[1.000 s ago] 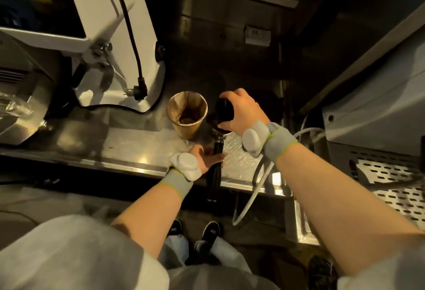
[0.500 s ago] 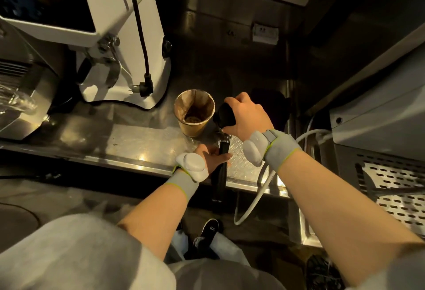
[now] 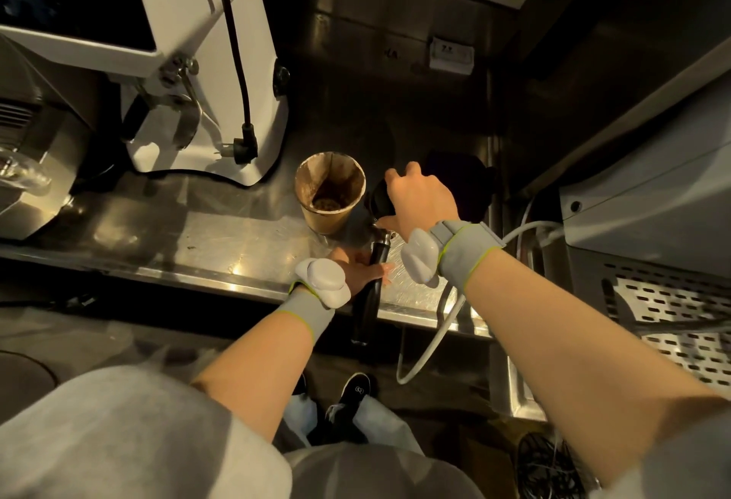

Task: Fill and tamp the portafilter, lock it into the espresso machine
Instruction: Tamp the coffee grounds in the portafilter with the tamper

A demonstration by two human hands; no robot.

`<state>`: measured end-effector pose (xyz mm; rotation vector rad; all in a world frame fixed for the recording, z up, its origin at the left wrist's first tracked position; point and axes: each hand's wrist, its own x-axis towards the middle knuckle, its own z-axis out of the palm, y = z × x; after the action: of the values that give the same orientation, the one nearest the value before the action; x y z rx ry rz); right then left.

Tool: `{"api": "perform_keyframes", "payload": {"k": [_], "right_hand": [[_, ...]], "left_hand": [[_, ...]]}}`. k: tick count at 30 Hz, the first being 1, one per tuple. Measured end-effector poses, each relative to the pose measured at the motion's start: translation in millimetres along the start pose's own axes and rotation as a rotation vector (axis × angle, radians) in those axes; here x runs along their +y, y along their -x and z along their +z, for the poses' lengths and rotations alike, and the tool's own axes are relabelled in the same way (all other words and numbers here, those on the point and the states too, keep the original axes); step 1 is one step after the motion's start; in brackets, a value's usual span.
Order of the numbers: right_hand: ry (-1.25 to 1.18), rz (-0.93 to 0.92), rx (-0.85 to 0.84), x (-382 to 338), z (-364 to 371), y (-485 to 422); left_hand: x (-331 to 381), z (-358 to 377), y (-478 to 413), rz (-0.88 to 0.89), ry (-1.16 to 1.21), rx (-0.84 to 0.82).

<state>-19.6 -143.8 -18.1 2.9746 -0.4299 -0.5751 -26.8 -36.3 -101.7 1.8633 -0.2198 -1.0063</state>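
Note:
The portafilter [image 3: 370, 293] lies on the steel counter with its black handle sticking out over the front edge. My left hand [image 3: 358, 269] grips that handle from the left. A black tamper [image 3: 380, 200] stands on the portafilter's basket, and my right hand [image 3: 419, 198] is closed over its top. The basket itself is hidden under the tamper and my hand. The espresso machine [image 3: 648, 198] is a pale body at the right edge, with its perforated drip tray [image 3: 672, 324] below.
A brown paper cup [image 3: 330, 192] with coffee grounds stands just left of the tamper. A white grinder [image 3: 197, 63] rises at the back left. A white hose [image 3: 443, 332] hangs off the counter's edge [image 3: 178, 271] on the right. A dark object [image 3: 459, 178] sits behind my right hand.
Both hands keep their grip on the handle and the tamper. The view has shifted slightly, so the grinder and cup sit further right in the frame.

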Motion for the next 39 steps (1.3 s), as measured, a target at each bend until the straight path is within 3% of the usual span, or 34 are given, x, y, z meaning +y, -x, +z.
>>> {"api": "perform_keyframes", "payload": {"k": [5,12,21,29,33,39], "right_hand": [[0.048,0.025,0.013,1,2,-1],[0.174,-0.172,-0.053,12,-7,0],[0.12,-0.007,0.089,9,3,-1],[0.135,-0.116,0.071,13,-4,-6],[0.002,-0.087,0.094,21,-9,-3],[-0.347,0.102,0.145,45,-21,-7]], "left_hand": [[0,0,1,-0.015,0.017,-0.007],[-1,5,-1,-0.07,0.062,0.008],[3,4,3,-0.073,-0.054,0.021],[-4,8,-4,-0.124,-0.122,0.006],[-3,8,-4,-0.114,-0.124,-0.019],[-4,6,-5,-0.144,-0.056,-0.02]]}}
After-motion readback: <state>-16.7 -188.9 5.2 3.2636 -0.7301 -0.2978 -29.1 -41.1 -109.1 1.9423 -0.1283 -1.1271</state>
